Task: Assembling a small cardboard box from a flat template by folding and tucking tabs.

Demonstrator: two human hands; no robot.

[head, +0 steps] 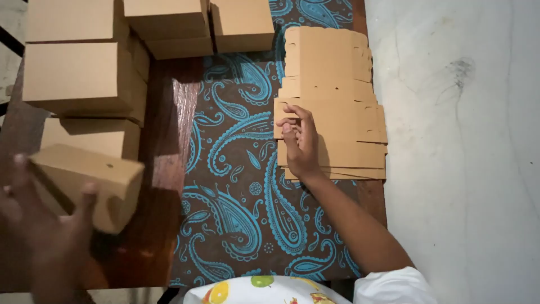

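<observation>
Six folded boxes (pixel 79 73) of plain brown cardboard stand stacked and side by side at the back left of the worktop (pixel 163 186). A seventh box (pixel 90 180), the same brown with one small dark dot on its lid, is in the left hand (pixel 45 236), blurred, low at the left edge; the fingers are clamped on its near side, thumb up against its front. One pile of flat blanks (pixel 332 101), brown with notched edges, lies at the right on a dark cloth (pixel 242 186) with blue paisley. The right hand (pixel 301 143) rests on the pile's left edge, fingers loosely curled and slightly apart, gripping nothing.
</observation>
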